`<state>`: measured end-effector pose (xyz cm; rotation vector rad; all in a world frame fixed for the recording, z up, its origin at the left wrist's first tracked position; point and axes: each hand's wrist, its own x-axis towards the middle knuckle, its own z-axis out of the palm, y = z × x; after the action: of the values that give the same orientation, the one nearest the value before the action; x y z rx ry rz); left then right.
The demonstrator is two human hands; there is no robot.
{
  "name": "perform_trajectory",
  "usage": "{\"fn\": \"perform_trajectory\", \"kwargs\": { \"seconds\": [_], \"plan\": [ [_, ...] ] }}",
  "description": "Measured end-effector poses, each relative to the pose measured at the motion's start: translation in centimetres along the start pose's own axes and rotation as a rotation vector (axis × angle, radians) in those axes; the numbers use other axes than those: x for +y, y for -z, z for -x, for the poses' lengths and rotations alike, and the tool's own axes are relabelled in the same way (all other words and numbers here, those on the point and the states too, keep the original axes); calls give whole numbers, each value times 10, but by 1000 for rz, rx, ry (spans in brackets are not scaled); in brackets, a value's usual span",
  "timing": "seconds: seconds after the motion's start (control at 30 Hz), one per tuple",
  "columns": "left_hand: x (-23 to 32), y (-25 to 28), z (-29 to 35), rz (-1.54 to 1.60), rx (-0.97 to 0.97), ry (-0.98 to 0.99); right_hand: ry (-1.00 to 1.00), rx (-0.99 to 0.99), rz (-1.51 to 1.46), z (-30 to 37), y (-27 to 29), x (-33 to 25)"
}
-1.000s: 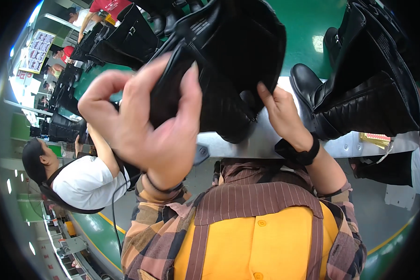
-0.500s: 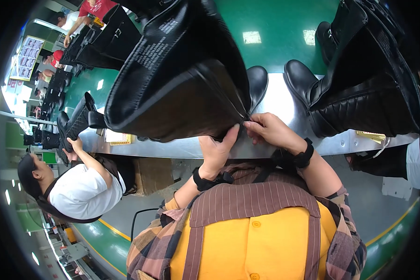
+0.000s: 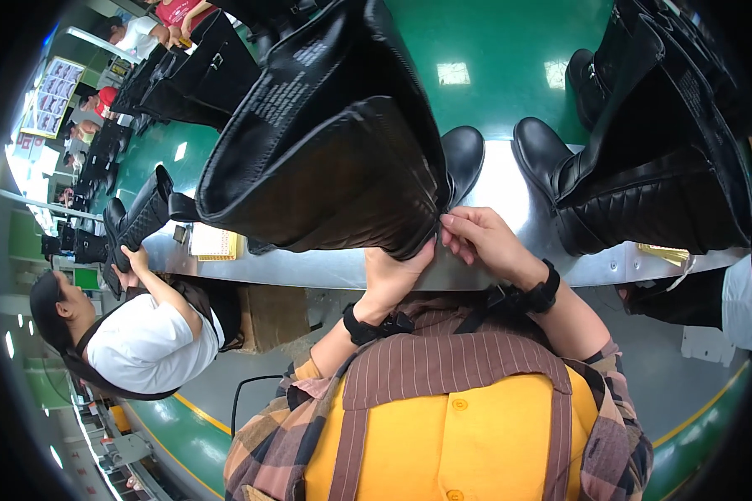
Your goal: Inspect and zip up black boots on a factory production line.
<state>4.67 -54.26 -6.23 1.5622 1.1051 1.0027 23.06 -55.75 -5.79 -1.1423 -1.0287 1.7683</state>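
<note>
A tall black leather boot (image 3: 334,179) stands tilted in front of me, its wide shaft opening turned my way and its rounded toe pointing away. My left hand (image 3: 393,271) is closed on the boot low down near the heel, with the fingers mostly hidden underneath. A side zipper, parted in a long slit, runs down the shaft toward the ankle. At its lower end my right hand (image 3: 486,240) is closed in a pinch on the zipper pull, which the fingertips largely cover. Black bands circle both my wrists.
Another black boot (image 3: 652,184) stands at right on the metal table edge (image 3: 309,271); more boots are behind it and at far left. Yellow-edged cards (image 3: 215,242) lie left of my boot. A co-worker in white (image 3: 146,346) sits at left, handling a boot. The tabletop beyond is green.
The boot's shaft has shifted slightly, and its near flap now stands more upright beside the zipper slit. Both hands keep their hold near the ankle. A far co-worker in red has moved their arms.
</note>
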Motion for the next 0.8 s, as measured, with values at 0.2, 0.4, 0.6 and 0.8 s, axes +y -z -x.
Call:
{"fn": "perform_trajectory", "kwargs": {
  "seconds": [0.2,0.4,0.6,0.8],
  "plan": [
    [3,0,0,24,13,29,270,7,-145,16,-32,-55],
    [-7,-1,3,-145,38,-85,376,9,-82,27,-48,-96],
    [3,4,6,-73,-25,54,323,23,182,23,-39,-111],
    [94,56,-26,-345,907,-1324,338,-56,264,15,-36,-102]
  ]
}}
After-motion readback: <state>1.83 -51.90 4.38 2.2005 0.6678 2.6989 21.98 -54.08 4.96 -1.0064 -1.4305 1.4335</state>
